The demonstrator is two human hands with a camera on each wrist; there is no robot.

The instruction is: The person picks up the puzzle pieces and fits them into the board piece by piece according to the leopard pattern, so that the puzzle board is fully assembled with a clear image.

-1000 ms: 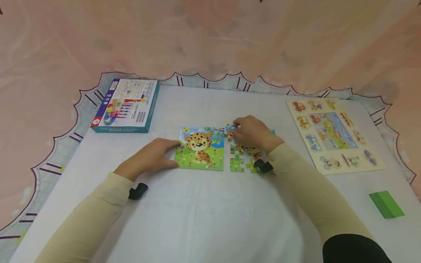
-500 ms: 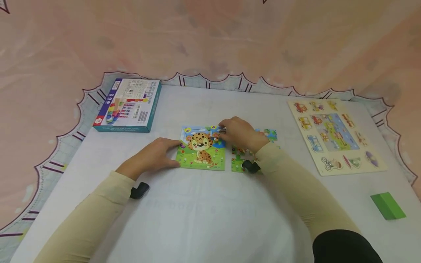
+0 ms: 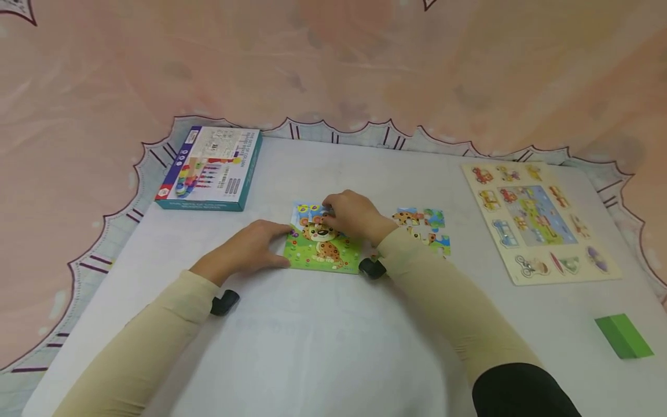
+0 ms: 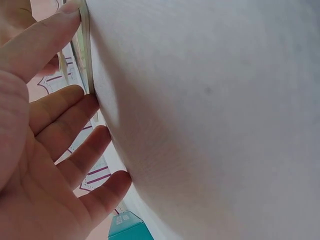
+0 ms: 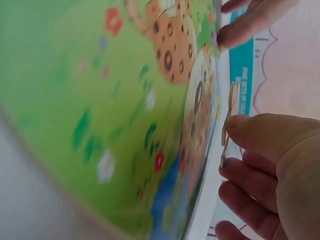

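Note:
A square leopard-picture puzzle board (image 3: 302, 249) lies flat on the white-covered table. My left hand (image 3: 247, 250) rests at its left side, thumb and fingertips touching the edge, fingers fairly straight. Over the board's upper part, my right hand (image 3: 356, 217) pinches a thin jigsaw piece (image 5: 231, 107) between thumb and fingers. From the head, this piece overlaps the leopard's ear area, and its yellow spot shows beside the printed one. Loose jigsaw pieces (image 3: 408, 217) lie right of the board, partly hidden by the right forearm.
A teal-sided box (image 3: 216, 168) lies at the back left. On the right sits a cream picture board (image 3: 508, 255) with vehicle and toy shapes. A green block (image 3: 622, 336) is near the right edge. Patterned pink cloth hangs behind the table.
My right hand has carried the jigsaw piece leftward from the loose pieces to the board's upper left part. My left hand has stayed at the board's edge. The head view has shifted slightly.

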